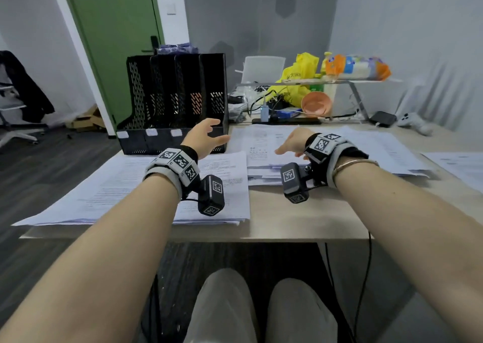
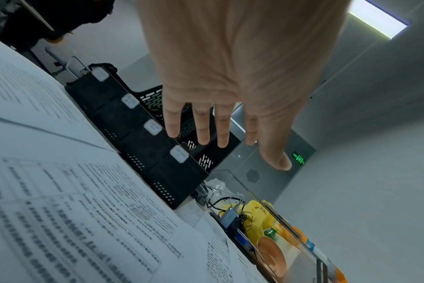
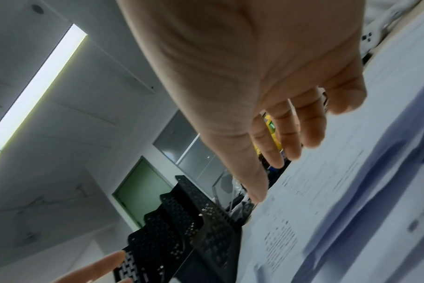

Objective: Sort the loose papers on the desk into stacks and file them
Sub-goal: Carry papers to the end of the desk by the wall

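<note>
Printed papers lie in stacks on the desk: a wide left stack [image 1: 125, 185], a middle stack [image 1: 264, 151] and a spread on the right [image 1: 379, 146]. A black mesh file organizer [image 1: 172, 102] with several slots stands at the back left. My left hand [image 1: 209, 136] hovers in front of the organizer's right end, its fingers [image 2: 201, 130] straight and spread, holding nothing. My right hand [image 1: 287, 146] hangs just over the middle stack [image 3: 339, 191], with relaxed fingers [image 3: 291, 141] and nothing in it. The organizer [image 3: 182, 220] shows behind.
Behind the papers a riser shelf [image 1: 352, 83] carries a yellow bag [image 1: 300, 73] and a snack packet [image 1: 355, 66]. A pink bowl [image 1: 316, 103] and cables sit under it. A white game controller [image 1: 413, 123] lies at the right. A chair with a dark jacket [image 1: 23, 89] stands left.
</note>
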`<state>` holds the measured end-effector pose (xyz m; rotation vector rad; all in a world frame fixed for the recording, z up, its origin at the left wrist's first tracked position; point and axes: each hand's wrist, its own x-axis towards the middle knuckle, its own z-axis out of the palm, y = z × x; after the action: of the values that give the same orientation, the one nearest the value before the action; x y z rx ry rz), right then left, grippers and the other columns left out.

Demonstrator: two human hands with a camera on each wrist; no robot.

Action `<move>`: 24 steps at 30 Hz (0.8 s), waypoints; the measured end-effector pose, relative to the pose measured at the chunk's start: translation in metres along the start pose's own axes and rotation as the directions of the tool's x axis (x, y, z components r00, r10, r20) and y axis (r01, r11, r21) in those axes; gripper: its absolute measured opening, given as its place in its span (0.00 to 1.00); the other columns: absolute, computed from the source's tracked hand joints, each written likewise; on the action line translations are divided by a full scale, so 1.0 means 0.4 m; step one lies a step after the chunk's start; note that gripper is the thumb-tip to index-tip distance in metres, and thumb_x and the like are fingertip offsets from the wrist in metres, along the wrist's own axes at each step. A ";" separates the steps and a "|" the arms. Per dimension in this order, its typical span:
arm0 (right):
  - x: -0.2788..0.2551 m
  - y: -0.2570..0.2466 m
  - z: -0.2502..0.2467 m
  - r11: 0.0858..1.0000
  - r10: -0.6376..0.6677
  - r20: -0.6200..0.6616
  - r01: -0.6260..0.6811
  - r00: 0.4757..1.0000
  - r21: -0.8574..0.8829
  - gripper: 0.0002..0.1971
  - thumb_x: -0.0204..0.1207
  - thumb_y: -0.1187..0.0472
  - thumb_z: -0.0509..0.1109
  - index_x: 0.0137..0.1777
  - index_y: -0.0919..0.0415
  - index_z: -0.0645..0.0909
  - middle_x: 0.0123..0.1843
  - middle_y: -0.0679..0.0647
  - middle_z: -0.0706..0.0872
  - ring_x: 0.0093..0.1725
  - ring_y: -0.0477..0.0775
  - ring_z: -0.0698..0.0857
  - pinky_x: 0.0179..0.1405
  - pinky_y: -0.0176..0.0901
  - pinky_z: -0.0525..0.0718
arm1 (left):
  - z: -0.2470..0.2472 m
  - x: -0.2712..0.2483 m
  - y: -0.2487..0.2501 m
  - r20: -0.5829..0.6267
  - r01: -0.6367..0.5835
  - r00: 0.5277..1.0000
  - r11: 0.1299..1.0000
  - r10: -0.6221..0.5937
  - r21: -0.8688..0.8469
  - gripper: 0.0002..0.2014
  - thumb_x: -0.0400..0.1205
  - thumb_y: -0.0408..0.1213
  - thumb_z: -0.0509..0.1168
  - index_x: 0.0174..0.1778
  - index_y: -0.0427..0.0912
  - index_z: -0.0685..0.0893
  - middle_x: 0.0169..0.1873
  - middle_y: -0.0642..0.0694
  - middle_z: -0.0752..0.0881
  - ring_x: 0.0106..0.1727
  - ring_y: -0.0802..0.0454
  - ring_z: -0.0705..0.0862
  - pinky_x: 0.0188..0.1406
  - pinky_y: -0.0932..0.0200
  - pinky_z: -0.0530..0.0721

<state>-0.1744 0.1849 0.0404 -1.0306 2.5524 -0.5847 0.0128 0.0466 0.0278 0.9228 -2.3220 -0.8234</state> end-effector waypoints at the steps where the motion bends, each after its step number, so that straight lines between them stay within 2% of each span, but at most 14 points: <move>1: 0.012 0.019 -0.006 0.999 0.030 -0.010 -0.030 0.999 -0.009 0.25 0.71 0.51 0.77 0.59 0.71 0.79 0.56 0.64 0.84 0.48 0.58 0.80 0.40 0.43 0.77 | 0.011 0.009 0.007 0.011 0.001 1.000 1.000 -0.001 -0.013 0.31 0.79 0.48 0.68 0.77 0.46 0.68 0.74 0.40 0.73 0.73 0.45 0.73 0.61 0.56 0.76; 3: 0.033 0.051 -0.014 0.995 0.092 -0.025 -0.093 0.995 -0.025 0.20 0.70 0.50 0.77 0.43 0.69 0.77 0.50 0.62 0.81 0.48 0.59 0.79 0.42 0.44 0.76 | 0.032 0.026 0.016 0.039 0.009 0.999 1.000 -0.008 -0.021 0.32 0.79 0.47 0.69 0.78 0.44 0.67 0.74 0.39 0.72 0.74 0.45 0.73 0.60 0.58 0.75; 4: 0.041 0.064 -0.017 0.992 0.119 -0.027 -0.119 0.993 -0.029 0.20 0.70 0.50 0.77 0.40 0.67 0.76 0.50 0.62 0.80 0.48 0.59 0.79 0.45 0.44 0.75 | 0.043 0.033 0.021 0.058 0.016 0.998 1.000 -0.015 -0.026 0.32 0.79 0.46 0.69 0.78 0.44 0.67 0.75 0.39 0.72 0.74 0.45 0.73 0.58 0.59 0.75; 5: 0.044 0.074 -0.017 0.990 0.136 -0.018 -0.137 0.990 -0.039 0.20 0.71 0.50 0.76 0.44 0.68 0.77 0.51 0.62 0.79 0.50 0.60 0.79 0.47 0.44 0.74 | 0.051 0.038 0.024 0.072 0.023 0.997 0.999 -0.021 -0.034 0.33 0.79 0.45 0.69 0.78 0.43 0.66 0.75 0.39 0.71 0.74 0.45 0.72 0.57 0.60 0.74; 6: 0.050 0.085 -0.016 0.988 0.144 -0.009 -0.145 0.989 -0.053 0.23 0.71 0.50 0.76 0.54 0.70 0.79 0.55 0.63 0.80 0.55 0.62 0.80 0.51 0.45 0.74 | 0.060 0.044 0.026 0.083 0.032 0.996 0.999 -0.029 -0.044 0.33 0.79 0.46 0.68 0.78 0.42 0.65 0.75 0.39 0.71 0.74 0.46 0.72 0.55 0.61 0.74; 7: 0.055 0.094 -0.013 0.986 0.153 -0.003 -0.153 0.988 -0.068 0.28 0.71 0.50 0.76 0.63 0.70 0.77 0.61 0.63 0.80 0.61 0.63 0.80 0.54 0.46 0.74 | 0.067 0.049 0.028 0.088 0.041 0.995 0.998 -0.036 -0.054 0.33 0.79 0.46 0.68 0.79 0.42 0.65 0.75 0.39 0.71 0.74 0.46 0.72 0.56 0.61 0.74; 8: 0.058 0.101 -0.010 0.985 0.158 0.002 -0.157 0.987 -0.072 0.30 0.71 0.50 0.76 0.67 0.69 0.75 0.65 0.63 0.80 0.65 0.63 0.79 0.56 0.46 0.74 | 0.073 0.052 0.030 0.092 0.048 0.995 0.997 -0.043 -0.062 0.34 0.79 0.47 0.68 0.79 0.43 0.64 0.75 0.40 0.71 0.73 0.45 0.73 0.57 0.60 0.74; 10: 0.068 0.116 -0.005 0.985 0.162 0.028 -0.159 0.986 -0.067 0.30 0.71 0.51 0.77 0.66 0.69 0.76 0.64 0.61 0.81 0.62 0.62 0.79 0.53 0.45 0.73 | 0.085 0.058 0.034 0.110 0.058 0.993 0.996 -0.050 -0.069 0.34 0.79 0.48 0.68 0.79 0.43 0.64 0.74 0.39 0.73 0.72 0.45 0.74 0.60 0.58 0.75; 13: 0.080 0.141 0.004 0.984 0.166 0.065 -0.161 0.984 -0.077 0.28 0.71 0.47 0.75 0.64 0.68 0.78 0.53 0.58 0.78 0.57 0.61 0.79 0.52 0.45 0.71 | 0.101 0.069 0.039 0.160 0.087 0.984 0.993 -0.075 -0.073 0.36 0.78 0.50 0.68 0.80 0.43 0.62 0.72 0.40 0.75 0.68 0.45 0.78 0.58 0.56 0.79; 16: 0.087 0.169 0.013 0.976 0.158 0.024 -0.152 0.987 -0.158 0.24 0.70 0.44 0.75 0.54 0.65 0.82 0.55 0.59 0.85 0.50 0.61 0.80 0.54 0.47 0.78 | 0.110 0.077 0.043 0.223 0.123 0.968 0.992 -0.111 -0.039 0.38 0.78 0.54 0.67 0.80 0.44 0.60 0.71 0.42 0.77 0.66 0.46 0.79 0.55 0.54 0.83; 18: 0.078 0.184 0.014 0.962 0.160 -0.001 -0.156 0.987 -0.223 0.21 0.72 0.47 0.73 0.54 0.66 0.83 0.60 0.63 0.86 0.54 0.63 0.83 0.61 0.52 0.80 | 0.114 0.082 0.044 0.240 0.142 0.962 0.989 -0.131 -0.029 0.39 0.77 0.54 0.67 0.80 0.44 0.59 0.70 0.43 0.77 0.66 0.46 0.79 0.57 0.51 0.84; 20: 0.071 0.199 0.012 0.959 0.208 0.021 -0.200 0.978 -0.200 0.24 0.73 0.52 0.74 0.63 0.69 0.80 0.68 0.65 0.80 0.66 0.66 0.79 0.68 0.57 0.75 | 0.118 0.086 0.046 0.239 0.147 0.962 0.989 -0.135 -0.032 0.39 0.77 0.54 0.67 0.80 0.43 0.59 0.69 0.43 0.78 0.66 0.46 0.79 0.58 0.51 0.84; 21: 0.068 0.205 0.009 0.958 0.216 0.028 -0.207 0.976 -0.201 0.26 0.73 0.53 0.74 0.65 0.70 0.79 0.69 0.66 0.79 0.68 0.66 0.77 0.70 0.57 0.74 | 0.122 0.088 0.048 0.241 0.148 0.961 0.988 -0.135 -0.040 0.39 0.77 0.54 0.67 0.80 0.43 0.59 0.68 0.43 0.78 0.66 0.46 0.79 0.58 0.51 0.83; 24: 0.081 0.225 -0.002 0.931 0.221 -0.004 -0.212 0.975 -0.298 0.30 0.68 0.39 0.74 0.55 0.67 0.83 0.59 0.63 0.86 0.52 0.61 0.83 0.62 0.54 0.80 | 0.133 0.093 0.055 0.264 0.154 0.955 0.986 -0.132 -0.062 0.38 0.77 0.54 0.67 0.80 0.42 0.61 0.64 0.42 0.81 0.61 0.47 0.82 0.58 0.51 0.84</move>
<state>-0.2492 0.2210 -0.0071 -0.8192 2.7338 -0.1267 -0.0543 0.0504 0.0147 1.0088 -2.4393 -1.1530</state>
